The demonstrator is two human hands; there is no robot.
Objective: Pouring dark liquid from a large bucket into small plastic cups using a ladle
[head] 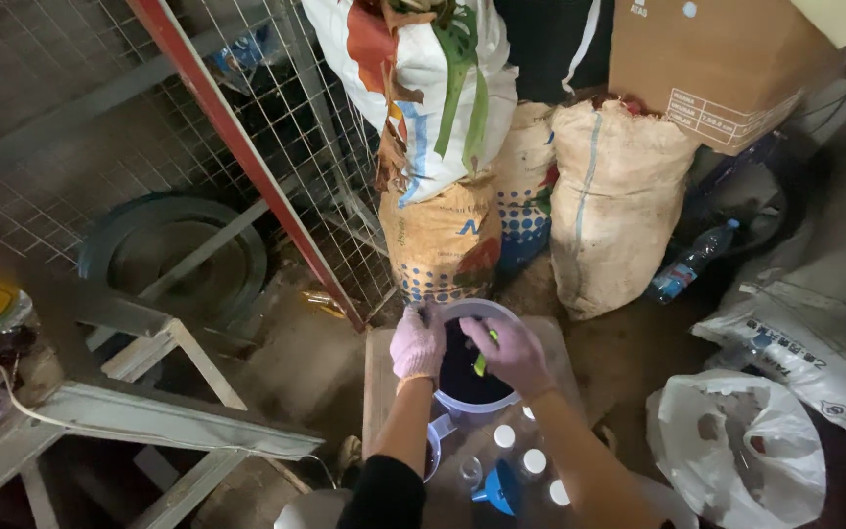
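**Bucket of dark liquid under two gloved hands**

Bucket [472, 387], white and filled with dark liquid, stands on a low board among sacks [619, 196]. Left hand [417, 343] curls its fingers over the rim. Right hand [513, 353] pinches a small yellow-green object [483, 362] above the liquid. A blue funnel [501, 488] and white-capped bottles [533, 460] sit just beside.

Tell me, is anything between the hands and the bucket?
No, nothing visible. The left hand rests on the rim of the bucket, and the right hand is over its dark inside, with a small yellow-green thing at its fingers. The blue funnel and white caps sit nearer the person, out of the way.
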